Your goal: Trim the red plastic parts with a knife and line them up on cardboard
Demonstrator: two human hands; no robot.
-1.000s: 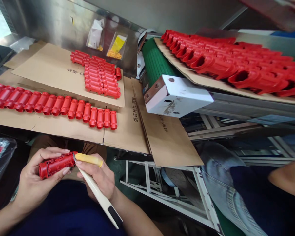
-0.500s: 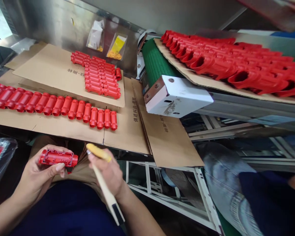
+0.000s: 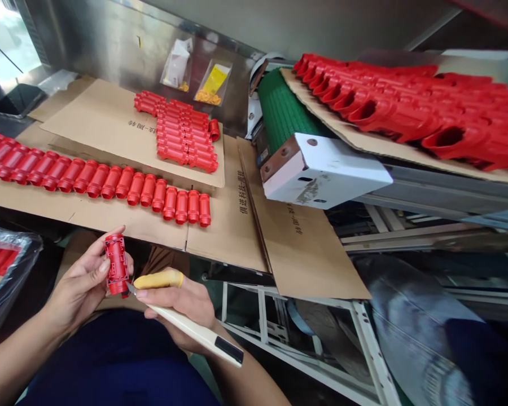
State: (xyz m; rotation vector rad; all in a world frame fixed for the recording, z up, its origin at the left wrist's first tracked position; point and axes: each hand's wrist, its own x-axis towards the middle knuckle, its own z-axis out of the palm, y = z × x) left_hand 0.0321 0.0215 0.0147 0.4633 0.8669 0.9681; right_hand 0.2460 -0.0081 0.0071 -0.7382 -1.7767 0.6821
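My left hand is closed around a red plastic housing, held roughly upright with its recessed, dark-edged side facing me. In my right hand is a utility knife with a cream handle and black end. A yellow finger cot covers one finger of that hand. The knife's short blade points left and meets or nearly meets the lower right edge of the housing; I cannot tell whether it touches. Beyond the hands, a long row of similar red housings lies on cardboard.
More red parts sit grouped on a cardboard sheet. Small bags lean at the metal wall. To the right, a green conveyor carries cardboard loaded with red parts. A plastic-lined box stands at left. Another person's leg is at right.
My left hand has turned the housing from lying sideways to upright. My right hand has brought the knife left and down, with its blade now at the housing's lower end. The view has shifted slightly.
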